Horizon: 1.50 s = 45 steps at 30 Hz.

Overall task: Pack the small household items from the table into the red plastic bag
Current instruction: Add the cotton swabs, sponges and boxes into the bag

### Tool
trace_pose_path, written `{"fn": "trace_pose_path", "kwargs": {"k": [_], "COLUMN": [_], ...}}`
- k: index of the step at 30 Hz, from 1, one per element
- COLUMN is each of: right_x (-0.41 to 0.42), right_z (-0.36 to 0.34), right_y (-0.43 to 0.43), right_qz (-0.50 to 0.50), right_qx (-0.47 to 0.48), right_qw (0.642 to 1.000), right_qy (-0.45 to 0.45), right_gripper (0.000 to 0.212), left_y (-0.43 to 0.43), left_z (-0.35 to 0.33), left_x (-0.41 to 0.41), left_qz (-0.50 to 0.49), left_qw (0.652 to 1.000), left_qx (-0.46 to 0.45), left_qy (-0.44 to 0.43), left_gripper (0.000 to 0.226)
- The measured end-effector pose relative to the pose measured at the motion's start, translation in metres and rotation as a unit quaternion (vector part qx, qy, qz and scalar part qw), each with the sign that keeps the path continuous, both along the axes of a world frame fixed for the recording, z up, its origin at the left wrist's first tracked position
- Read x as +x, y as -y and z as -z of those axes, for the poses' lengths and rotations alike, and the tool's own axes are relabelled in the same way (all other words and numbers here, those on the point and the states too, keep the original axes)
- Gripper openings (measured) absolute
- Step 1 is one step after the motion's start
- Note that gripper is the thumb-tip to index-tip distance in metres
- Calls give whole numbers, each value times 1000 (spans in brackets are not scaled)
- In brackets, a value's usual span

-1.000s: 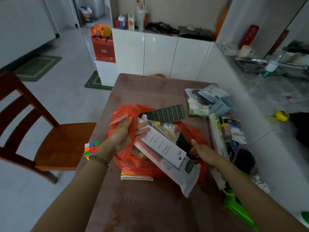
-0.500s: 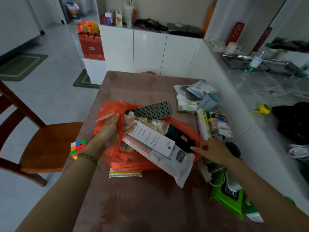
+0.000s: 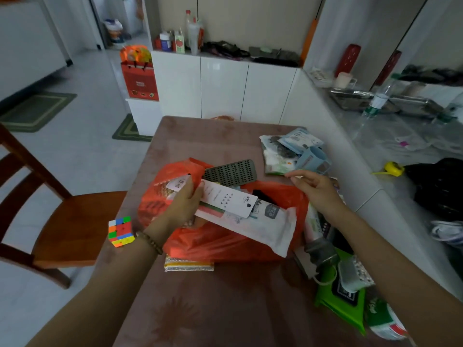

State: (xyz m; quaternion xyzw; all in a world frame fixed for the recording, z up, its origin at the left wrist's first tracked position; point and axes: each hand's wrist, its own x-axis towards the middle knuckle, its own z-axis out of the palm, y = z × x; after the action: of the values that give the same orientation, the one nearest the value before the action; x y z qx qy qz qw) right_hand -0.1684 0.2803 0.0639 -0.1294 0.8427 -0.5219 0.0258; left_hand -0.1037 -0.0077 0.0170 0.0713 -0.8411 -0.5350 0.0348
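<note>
The red plastic bag [image 3: 225, 241] lies open on the brown table [image 3: 225, 309]. A long white packet [image 3: 263, 226], a white card [image 3: 228, 200] and a dark perforated tray [image 3: 230, 172] stick out of its mouth. My left hand [image 3: 181, 202] grips the bag's left rim together with a white barcoded packet. My right hand [image 3: 314, 187] hovers over the bag's right edge with loosely bent fingers, holding nothing. It is just short of a pile of pale blue and white packets [image 3: 293, 151].
A Rubik's cube [image 3: 120, 231] sits at the table's left edge beside a wooden chair [image 3: 65, 216]. A yellow-striped packet [image 3: 189, 265] pokes out from under the bag. Green wipes packs [image 3: 338, 301] and a dark bottle [image 3: 320, 249] crowd the right side. A white counter [image 3: 390, 151] runs along the right.
My right hand has risen from the items at the bag's right side and moved farther away toward the blue packet pile. My left hand keeps its hold on the bag rim.
</note>
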Motion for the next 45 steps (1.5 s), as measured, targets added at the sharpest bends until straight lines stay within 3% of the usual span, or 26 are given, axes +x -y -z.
{"fn": "trace_pose_path", "kwargs": {"k": [3,5,8,10,13,15,17,19,20,21,23,24,25,27,29,31,32,35,37,39,43,45], "right_x": [-3,-2,-3,-4,-4,-7,-8,-9,-11,-12,-15,-15,-14,-12,-10,-8,-7,-6,-13,-17,-10,-8], "right_z": [-8,-8,-2,-2,0,6,11,11,11,9,6,4,2,2,-5,-15,-21,-38,-40,-39,-34,-23], "right_y": [-1,-5,-13,-15,-16,-21,-24,-24,-24,-24,-27,-30,-31,-29,-22,-17,-15,-11,-11,-10,-17,-22], "right_qz": [1,14,24,19,-35,-57,-67,-83,-89,-75,23,72,99,73,21,-36,-70,-165,-158,-142,-106,1], "right_qx": [25,54,205,240,229,345,486,536,519,463,253,139,29,-158,-250,-236,-185,111,354,445,227,40], "right_qw": [1000,998,978,969,971,936,871,838,848,883,967,987,992,964,929,919,921,912,885,856,893,922], "right_qy": [9,23,-33,-47,57,47,-23,-57,-52,-40,-3,26,80,202,273,313,336,358,258,222,375,385], "right_gripper": [12,10,6,9,7,28,49,53,53,53,55,54,46,31,25,26,29,35,27,16,18,22], "left_y": [-5,-4,-5,-7,-10,-9,-7,-6,-4,-3,-1,0,1,2,0,-2,-2,-2,-3,-2,6,7], "left_z": [3,12,28,36,44,46,47,47,47,48,48,47,44,37,33,30,30,29,27,24,20,18], "left_x": [1,0,-5,-8,-14,-18,-21,-23,-24,-24,-26,-27,-28,-31,-33,-36,-37,-37,-37,-37,-36,-35], "left_qz": [107,131,129,118,83,76,73,68,66,64,53,41,27,15,13,0,-3,3,-4,-2,4,14], "left_qw": [994,986,950,935,933,929,928,929,929,928,934,943,951,959,958,954,951,946,944,945,960,966], "left_qx": [6,-103,-281,-333,-347,-361,-362,-361,-362,-365,-351,-330,-309,-284,-286,-301,-307,-322,-326,-322,-278,-257], "left_qy": [25,-25,-42,-33,-39,-38,-42,-41,-38,-35,-29,-25,-20,-13,-6,10,19,38,47,56,21,-11], "left_gripper": [71,102,133,141,140,139,140,142,143,143,143,140,135,125,118,110,108,108,107,105,102,99]}}
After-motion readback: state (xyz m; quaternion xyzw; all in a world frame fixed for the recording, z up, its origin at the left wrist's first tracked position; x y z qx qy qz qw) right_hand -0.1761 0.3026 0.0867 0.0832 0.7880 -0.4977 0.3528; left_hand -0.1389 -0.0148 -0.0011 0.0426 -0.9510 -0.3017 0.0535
